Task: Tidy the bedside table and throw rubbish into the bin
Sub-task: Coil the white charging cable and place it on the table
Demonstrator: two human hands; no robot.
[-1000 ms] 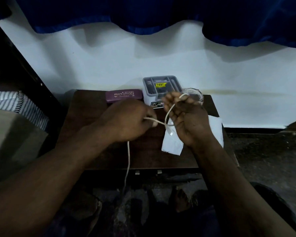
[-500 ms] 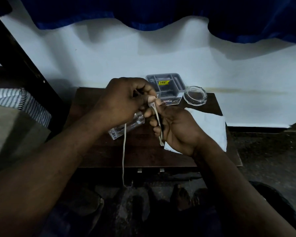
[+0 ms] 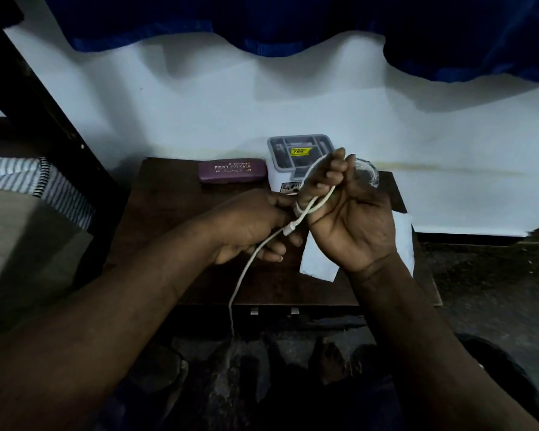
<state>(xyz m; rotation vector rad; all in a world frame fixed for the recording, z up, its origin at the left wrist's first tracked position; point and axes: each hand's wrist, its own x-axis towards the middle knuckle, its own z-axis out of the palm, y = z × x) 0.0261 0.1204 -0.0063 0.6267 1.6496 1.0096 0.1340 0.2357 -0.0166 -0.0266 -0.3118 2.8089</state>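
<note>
Both hands work a white cable above the dark wooden bedside table. My right hand is raised palm-up, with loops of the cable wound round its fingers. My left hand pinches the cable near its connector, just left of the right hand. The free end hangs down past the table's front edge. A white sheet of paper lies on the table under my right hand, partly hidden.
At the table's back stand a purple spectacle case, a grey and white box with a yellow sticker and a clear glass dish. A striped cloth on a bed is at the left. The dark floor lies to the right.
My left hand has dropped from above the table's back to beside the right hand. The right hand has lifted with another cable loop round its fingers. The spectacle case is uncovered again.
</note>
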